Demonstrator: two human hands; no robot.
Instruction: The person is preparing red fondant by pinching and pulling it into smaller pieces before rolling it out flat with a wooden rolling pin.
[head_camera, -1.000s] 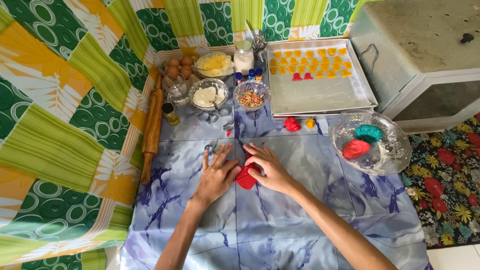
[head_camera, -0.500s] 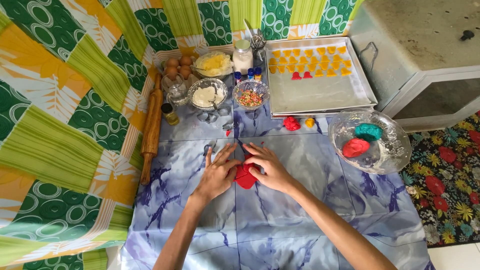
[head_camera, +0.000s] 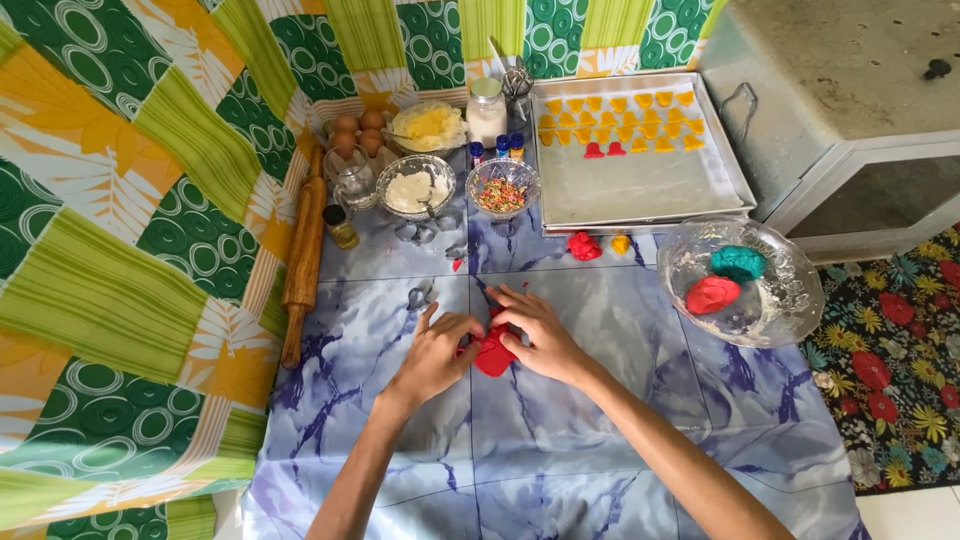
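A flat piece of red dough (head_camera: 493, 355) lies on the blue marbled mat (head_camera: 600, 420) between my hands. My left hand (head_camera: 436, 352) rests on the mat with its fingertips touching the dough's left edge. My right hand (head_camera: 533, 330) lies over the dough's right side, fingers bent against it. Part of the dough is hidden under the fingers. A small metal cutter (head_camera: 417, 297) lies just beyond my left hand.
A baking tray (head_camera: 640, 190) with several yellow and two red cut shapes sits at the back. A glass bowl (head_camera: 745, 282) holds red and teal dough. Bowls of flour (head_camera: 416, 186) and sprinkles (head_camera: 502, 192), eggs (head_camera: 357, 130) and a rolling pin (head_camera: 304, 255) stand left.
Both hands have stayed on the red dough, with only slight shifts of the fingers. Nothing else has moved.
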